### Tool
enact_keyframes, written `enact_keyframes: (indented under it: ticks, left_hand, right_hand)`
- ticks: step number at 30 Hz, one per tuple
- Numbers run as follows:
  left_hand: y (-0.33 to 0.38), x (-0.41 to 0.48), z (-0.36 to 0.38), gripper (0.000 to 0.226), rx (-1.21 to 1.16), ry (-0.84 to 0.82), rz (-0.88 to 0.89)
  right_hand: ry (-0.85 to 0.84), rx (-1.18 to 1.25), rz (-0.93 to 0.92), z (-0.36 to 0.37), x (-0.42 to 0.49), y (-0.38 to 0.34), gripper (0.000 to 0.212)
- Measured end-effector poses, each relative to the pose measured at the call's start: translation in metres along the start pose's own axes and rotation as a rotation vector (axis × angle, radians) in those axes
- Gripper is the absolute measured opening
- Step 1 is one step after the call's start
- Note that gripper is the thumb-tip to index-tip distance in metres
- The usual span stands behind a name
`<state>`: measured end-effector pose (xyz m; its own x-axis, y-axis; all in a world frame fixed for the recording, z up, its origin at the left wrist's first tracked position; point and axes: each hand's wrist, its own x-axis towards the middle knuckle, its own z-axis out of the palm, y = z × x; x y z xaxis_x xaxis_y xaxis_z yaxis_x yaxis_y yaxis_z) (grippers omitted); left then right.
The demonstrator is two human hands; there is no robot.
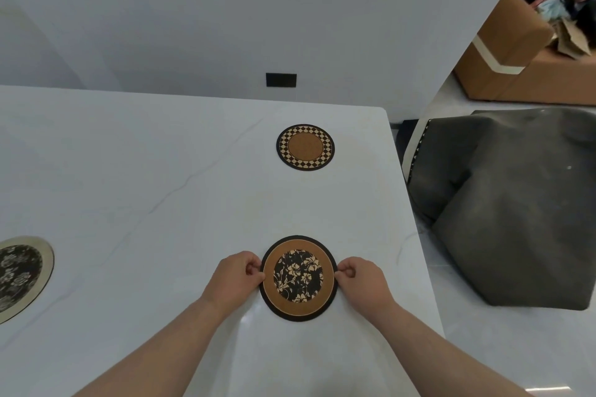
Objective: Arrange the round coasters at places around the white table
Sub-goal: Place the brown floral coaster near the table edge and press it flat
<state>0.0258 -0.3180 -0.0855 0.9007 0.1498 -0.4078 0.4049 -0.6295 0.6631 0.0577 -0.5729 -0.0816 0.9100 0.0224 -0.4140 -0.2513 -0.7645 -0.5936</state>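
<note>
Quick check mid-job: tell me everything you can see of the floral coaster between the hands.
The floral coaster is a round, thin disc with a black outer rim, a brown cork-like ring and a black centre printed with pale flowers. It appears to lie flat on the white table near its right edge, with the checkered coaster apart from it, farther away. The left hand pinches its left edge and the right hand pinches its right edge.

Light was even, cool and moderately bright, shadows were faint and soft-edged, a pale glare lay on the white table [129, 171] at 6 o'clock, wide-angle distortion stretched the pale-rimmed coaster [19, 274] at 9 o'clock and tilted the cardboard box [503, 51] at 2 o'clock, fine detail was slightly soft throughout.
</note>
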Motion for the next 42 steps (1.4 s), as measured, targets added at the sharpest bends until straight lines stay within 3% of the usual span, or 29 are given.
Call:
enact_keyframes:
  ticks: [2,6,8,11,26,42]
  left_hand:
    - [-0.001,-0.002,-0.003,0.03,0.133,-0.058,0.089]
    - [-0.008,-0.008,-0.008,0.109,0.506,-0.11,0.168]
    - [-0.011,-0.009,-0.005,0.123,0.665,-0.146,0.21]
    - [-0.011,-0.01,0.0,0.124,0.705,-0.174,0.22]
    - [-0.004,-0.003,-0.005,0.108,0.567,-0.17,0.188]
    - [-0.006,-0.004,0.003,0.103,0.6,-0.133,0.171]
  right_hand:
    - [0.013,-0.058,-0.049,-0.004,-0.004,0.003,0.008]
    - [-0.124,-0.408,-0.232,-0.014,-0.012,0.009,0.081]
    - [-0.198,-0.528,-0.27,-0.016,-0.012,0.011,0.101]
    - [-0.23,-0.61,-0.288,-0.015,-0.011,0.015,0.107]
    - [-0.163,-0.581,-0.295,-0.007,-0.008,0.013,0.097]
    - [-0.148,-0.555,-0.295,-0.008,-0.006,0.019,0.092]
